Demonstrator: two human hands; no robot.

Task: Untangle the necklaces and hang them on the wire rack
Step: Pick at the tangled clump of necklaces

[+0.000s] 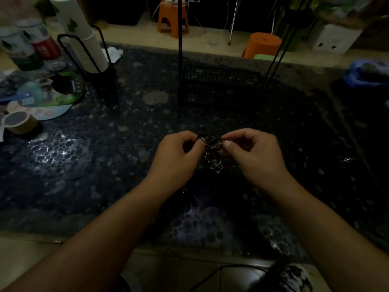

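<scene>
Dim room; dark pebble-patterned tabletop, glossy, with light reflected in patches. All places below are given relative to the wire rack.

Wire rack: black, set at the far middle of the tabletop; a low mesh basket with thin uprights rising out of the frame. Nothing is seen hung on it, so hanging is judged not yet begun.

Necklaces: a dark tangle of cord and metal, held above the tabletop well nearer the viewer than the rack. A flower-shaped pendant hangs from the bottom of the clump. How many strands are involved cannot be told in this light.

Left hand: fingers curled, the cord pinched at the left side of the tangle.

Right hand: thumb and forefinger closed on the right side of the tangle. The hands are held close together, the knot between them, presumably so that strands can be teased apart while the pendant's weight draws the loose part down.

Cup stack: white paper cups in a black wire holder, far left of the rack.

Tape roll: brown, at the left edge, nearer than the rack.

Orange stools: on the floor beyond the rack.
</scene>
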